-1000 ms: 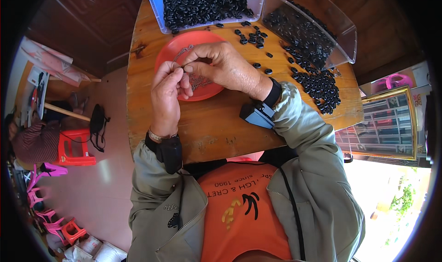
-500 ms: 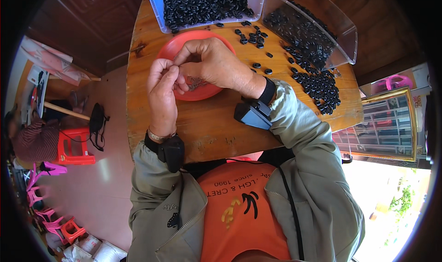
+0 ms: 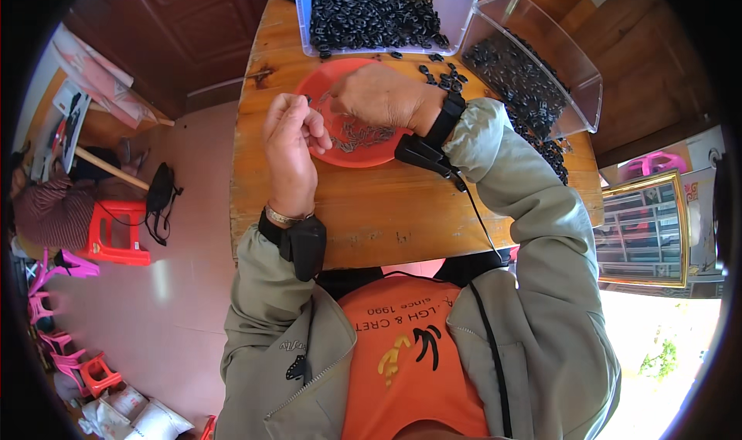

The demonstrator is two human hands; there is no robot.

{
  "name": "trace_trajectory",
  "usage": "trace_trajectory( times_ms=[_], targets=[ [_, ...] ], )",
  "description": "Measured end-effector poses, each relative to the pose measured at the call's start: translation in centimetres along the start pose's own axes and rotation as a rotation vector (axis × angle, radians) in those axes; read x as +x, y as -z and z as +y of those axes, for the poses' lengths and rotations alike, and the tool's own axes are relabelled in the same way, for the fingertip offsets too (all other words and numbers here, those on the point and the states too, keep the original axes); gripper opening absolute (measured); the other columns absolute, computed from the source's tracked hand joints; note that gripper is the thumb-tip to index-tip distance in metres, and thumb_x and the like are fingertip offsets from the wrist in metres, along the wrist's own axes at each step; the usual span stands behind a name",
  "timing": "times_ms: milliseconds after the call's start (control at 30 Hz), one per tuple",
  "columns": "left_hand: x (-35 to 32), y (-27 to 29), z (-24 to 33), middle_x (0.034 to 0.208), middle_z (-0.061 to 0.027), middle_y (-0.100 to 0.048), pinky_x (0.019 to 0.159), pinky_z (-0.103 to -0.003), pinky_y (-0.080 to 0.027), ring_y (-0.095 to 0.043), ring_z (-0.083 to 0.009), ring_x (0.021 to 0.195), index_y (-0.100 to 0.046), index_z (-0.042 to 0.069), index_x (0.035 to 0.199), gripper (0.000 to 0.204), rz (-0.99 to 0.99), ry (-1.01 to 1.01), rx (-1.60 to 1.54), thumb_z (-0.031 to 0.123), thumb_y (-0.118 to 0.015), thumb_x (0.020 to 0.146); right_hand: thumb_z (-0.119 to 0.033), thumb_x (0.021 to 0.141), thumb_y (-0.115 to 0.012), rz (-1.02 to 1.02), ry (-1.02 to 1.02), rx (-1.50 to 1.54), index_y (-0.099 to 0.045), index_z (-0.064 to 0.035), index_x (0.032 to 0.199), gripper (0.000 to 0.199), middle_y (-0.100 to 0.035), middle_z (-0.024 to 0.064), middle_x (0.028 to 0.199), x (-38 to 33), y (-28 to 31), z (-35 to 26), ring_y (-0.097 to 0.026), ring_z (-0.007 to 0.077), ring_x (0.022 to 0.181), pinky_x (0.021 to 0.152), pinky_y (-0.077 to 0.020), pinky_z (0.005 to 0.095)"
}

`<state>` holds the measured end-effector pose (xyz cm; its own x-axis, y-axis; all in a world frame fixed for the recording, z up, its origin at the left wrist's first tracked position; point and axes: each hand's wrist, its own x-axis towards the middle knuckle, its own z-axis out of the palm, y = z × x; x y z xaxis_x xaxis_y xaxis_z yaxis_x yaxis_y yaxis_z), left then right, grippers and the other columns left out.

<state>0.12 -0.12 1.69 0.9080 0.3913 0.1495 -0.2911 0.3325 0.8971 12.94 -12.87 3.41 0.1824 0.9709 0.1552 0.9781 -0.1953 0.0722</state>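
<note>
My left hand is raised at the left rim of a red plastic bowl, fingers curled and closed. A small black plastic piece shows at the tips of its thumb and forefinger. Over the bowl is my right hand, back upward and fingers bent inward. Its fingertips are mostly hidden, so whatever they pinch cannot be made out. Many small thin metal pieces lie in the bowl below it.
Behind the bowl stands a clear bin heaped with black oval plastic pieces. A second clear bin lies tipped at the right, more black pieces spilled beside it. The wooden table ends close to my body. A red stool stands left.
My hands were together over the bowl and are now apart. The right has moved right, its fingers turning down toward the metal pieces. The view has shifted slightly.
</note>
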Motion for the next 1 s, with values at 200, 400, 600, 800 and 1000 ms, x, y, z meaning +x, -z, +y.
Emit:
trace_trajectory(
  times_ms=[200, 400, 600, 800, 1000],
  targets=[
    [0.1, 0.4, 0.1, 0.063, 0.0009, -0.048, 0.047, -0.021, -0.035, -0.046, -0.0083, 0.051, -0.046, 0.01, 0.08, 0.02, -0.01, 0.031, -0.017, 0.023, -0.048, 0.095, -0.015, 0.078, -0.055, -0.149, 0.075, -0.102, -0.068, -0.0069, 0.076, 0.015, -0.066, 0.0112, 0.084, 1.2, -1.6, 0.3, -0.065, 0.0311, 0.077, 0.067, -0.0521, 0.0409],
    [0.2, 0.2, 0.1, 0.064, 0.0014, -0.048, 0.048, -0.021, -0.035, -0.046, -0.008, 0.052, -0.047, 0.01, 0.08, 0.019, -0.035, 0.034, 0.011, 0.022, -0.048, 0.095, -0.012, 0.077, -0.055, -0.167, 0.034, -0.048, -0.067, -0.006, 0.079, 0.014, -0.067, 0.0145, 0.08, 1.6, -1.8, 0.3, -0.066, 0.0324, 0.077, 0.067, -0.0517, 0.0412],
    [0.3, 0.3, -0.2, 0.065, 0.0009, -0.047, 0.051, -0.021, -0.036, -0.048, -0.0087, 0.055, -0.046, 0.009, 0.082, 0.016, -0.091, 0.041, 0.091, 0.02, -0.045, 0.093, -0.011, 0.074, -0.061, -0.135, -0.08, 0.064, -0.067, -0.0057, 0.082, 0.011, -0.067, 0.0153, 0.079, 1.4, -2.0, 0.7, -0.064, 0.0346, 0.076, 0.067, -0.0509, 0.0426],
    [0.0, -0.1, -0.7, 0.062, 0.0014, -0.046, 0.049, -0.022, -0.037, -0.044, -0.007, 0.052, -0.048, 0.007, 0.079, 0.013, -0.2, 0.053, 0.183, 0.014, -0.048, 0.09, -0.006, 0.077, -0.068, 0.254, -0.366, 0.8, -0.061, -0.0015, 0.085, 0.011, -0.063, 0.0052, 0.071, -1.7, 1.3, 0.3, -0.06, 0.0126, 0.067, 0.063, -0.0482, 0.0271],
    [-0.6, -0.9, -0.8, 0.065, 0.0014, -0.05, 0.052, -0.021, -0.037, -0.046, -0.0051, 0.057, -0.049, 0.007, 0.08, 0.015, -0.365, 0.006, 0.418, 0.017, -0.049, 0.091, -0.003, 0.086, -0.064, 0.351, -0.434, 1.441, -0.064, -0.0008, 0.098, 0.012, -0.064, 0.0024, 0.078, -5.5, 2.8, -0.7, -0.06, 0.0079, 0.072, 0.067, -0.0496, 0.0237]
  ],
)
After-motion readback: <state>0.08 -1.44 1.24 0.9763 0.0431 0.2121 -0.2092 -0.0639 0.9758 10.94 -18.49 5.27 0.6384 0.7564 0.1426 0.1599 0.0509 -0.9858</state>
